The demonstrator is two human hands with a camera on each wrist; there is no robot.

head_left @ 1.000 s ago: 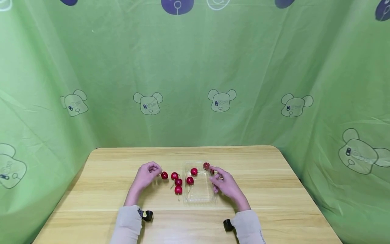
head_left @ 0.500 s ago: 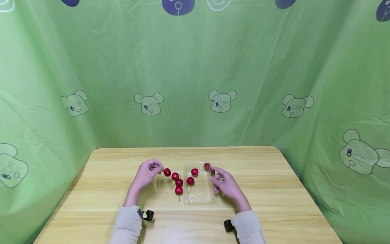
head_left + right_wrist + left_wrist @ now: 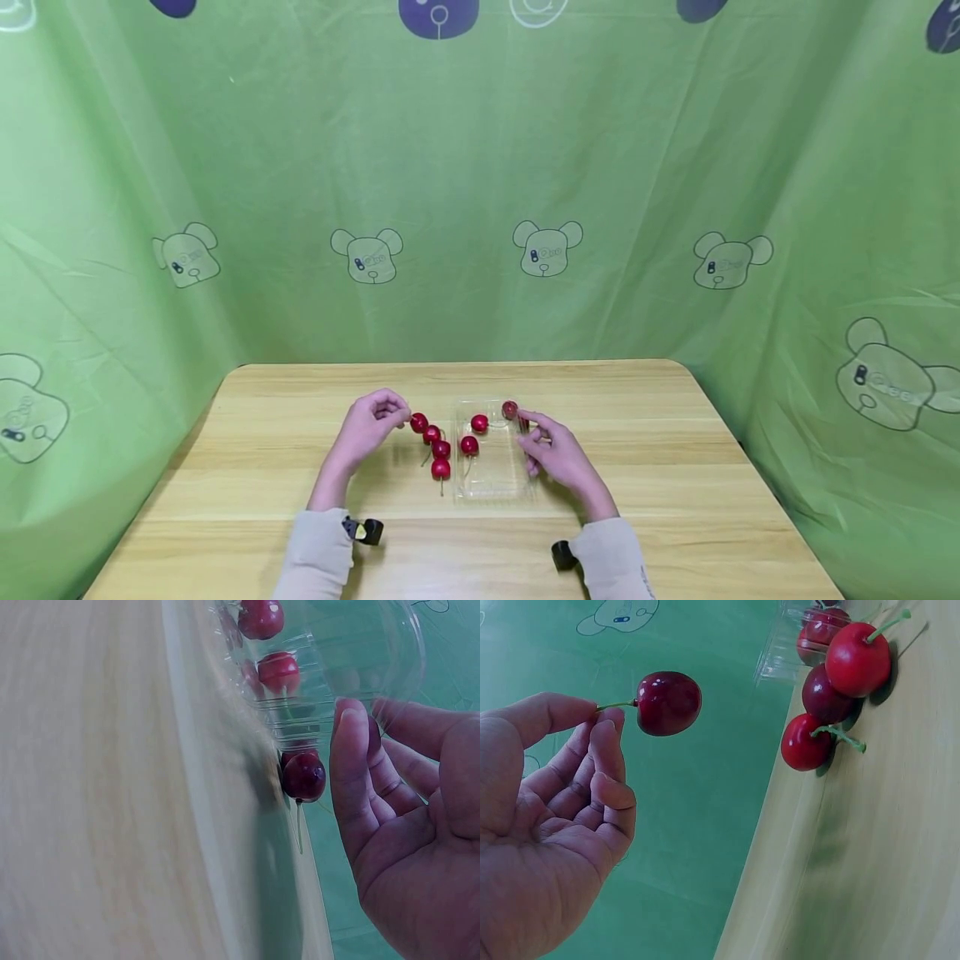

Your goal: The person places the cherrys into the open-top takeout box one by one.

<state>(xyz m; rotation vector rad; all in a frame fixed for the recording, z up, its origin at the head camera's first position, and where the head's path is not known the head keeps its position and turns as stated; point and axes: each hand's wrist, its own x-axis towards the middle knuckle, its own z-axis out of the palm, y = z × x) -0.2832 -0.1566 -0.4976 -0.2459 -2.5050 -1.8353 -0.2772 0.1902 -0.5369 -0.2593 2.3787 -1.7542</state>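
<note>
On the wooden table (image 3: 660,467) a clear plastic tray (image 3: 495,483) holds cherries; three more cherries (image 3: 439,451) lie at its nine o'clock. At three o'clock the right hand (image 3: 558,457) rests, fingers loosely curled. The left hand (image 3: 369,427) pinches a dark cherry (image 3: 668,703) by its stem.

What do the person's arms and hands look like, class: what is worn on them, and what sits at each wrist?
Both arms wear long, pale beige knit sleeves ending at the wrists. The left hand and right hand are bare: no gloves, and no rings show. A small black camera is strapped by each cuff; the left one shows a yellowish patch.
</note>
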